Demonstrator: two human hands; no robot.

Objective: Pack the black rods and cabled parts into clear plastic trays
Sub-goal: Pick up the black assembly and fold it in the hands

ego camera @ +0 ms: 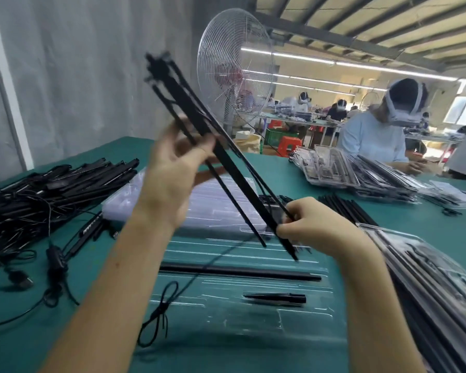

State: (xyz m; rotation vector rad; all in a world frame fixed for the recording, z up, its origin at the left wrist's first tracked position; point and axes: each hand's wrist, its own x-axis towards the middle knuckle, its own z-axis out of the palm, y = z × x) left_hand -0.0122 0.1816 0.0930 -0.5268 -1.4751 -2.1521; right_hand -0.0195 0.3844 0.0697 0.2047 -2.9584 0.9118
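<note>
Above tray [253, 321]: both hands apparently gripping rods [215, 154].

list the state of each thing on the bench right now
left grip, holding the rod bundle midway
right grip, pinching the bundle's lower end
rod bundle, lifted, tilted above the front tray
front tray, open, partly filled
long rod, lying in the tray
short piece, lying in the tray
cable, trailing down, tied loop on the tray
loose pile, heaped, unpacked
</note>
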